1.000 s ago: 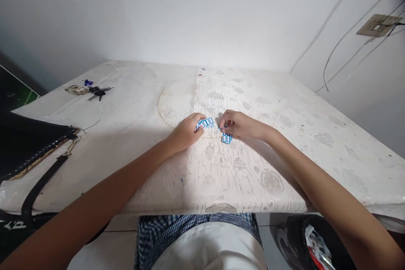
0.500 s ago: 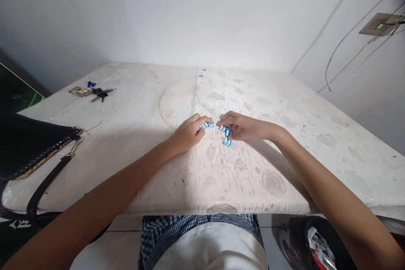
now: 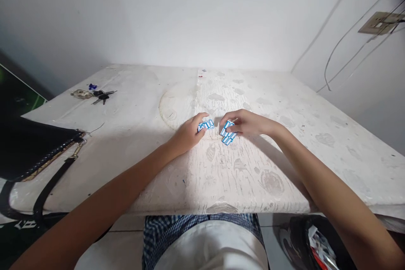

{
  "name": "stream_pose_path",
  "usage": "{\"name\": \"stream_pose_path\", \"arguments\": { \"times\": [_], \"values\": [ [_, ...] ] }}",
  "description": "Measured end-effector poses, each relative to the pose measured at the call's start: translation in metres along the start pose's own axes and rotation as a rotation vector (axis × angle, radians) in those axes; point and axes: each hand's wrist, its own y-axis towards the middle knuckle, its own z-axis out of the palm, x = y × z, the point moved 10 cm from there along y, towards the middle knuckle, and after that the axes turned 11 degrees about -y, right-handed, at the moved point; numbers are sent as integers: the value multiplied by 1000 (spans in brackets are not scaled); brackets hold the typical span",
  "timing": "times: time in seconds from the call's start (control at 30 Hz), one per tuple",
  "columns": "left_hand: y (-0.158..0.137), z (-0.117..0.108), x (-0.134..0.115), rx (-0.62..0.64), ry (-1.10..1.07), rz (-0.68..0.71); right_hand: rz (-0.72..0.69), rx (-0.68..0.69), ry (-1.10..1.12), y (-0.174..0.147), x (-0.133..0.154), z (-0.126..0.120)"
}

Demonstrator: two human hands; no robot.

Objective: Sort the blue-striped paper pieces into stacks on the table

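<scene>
Small white rectangular pieces with blue edges lie in two clusters at the middle of the table. My left hand [image 3: 190,132] curls around the left cluster of white-and-blue pieces [image 3: 206,125], thumb on the near side and forefinger on the far side. My right hand [image 3: 241,122] bends over the right cluster of white-and-blue pieces [image 3: 228,133], with its thumb on top of them and its fingers at the far side. A narrow gap separates the two clusters. The fingers partly hide the pieces, and what they are made of is too small to tell.
A white patterned cover lies on the table [image 3: 152,105]. Keys [image 3: 103,96] with a keyring and a small blue item [image 3: 93,87] rest at the far left. A black bag [image 3: 38,147] with a strap sits at the left edge. A bin [image 3: 319,240] stands below, right.
Both hands have drawn their pieces into tighter clusters. My right thumb has moved onto the right cluster, and more of the left pieces show between thumb and forefinger. The view has shifted slightly.
</scene>
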Motion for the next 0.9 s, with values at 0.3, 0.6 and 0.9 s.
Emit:
{"name": "stream_pose_path", "arguments": {
  "times": [0.3,0.6,0.9],
  "values": [
    [0,-6,3,-50,-33,-66,7,-131,312,2,5,-8],
    [0,0,4,66,-90,-62,-132,-432,28,9,19,3],
    [-2,3,3,82,-116,-77,-189,-587,-215,3,31,6]
  ]
}}
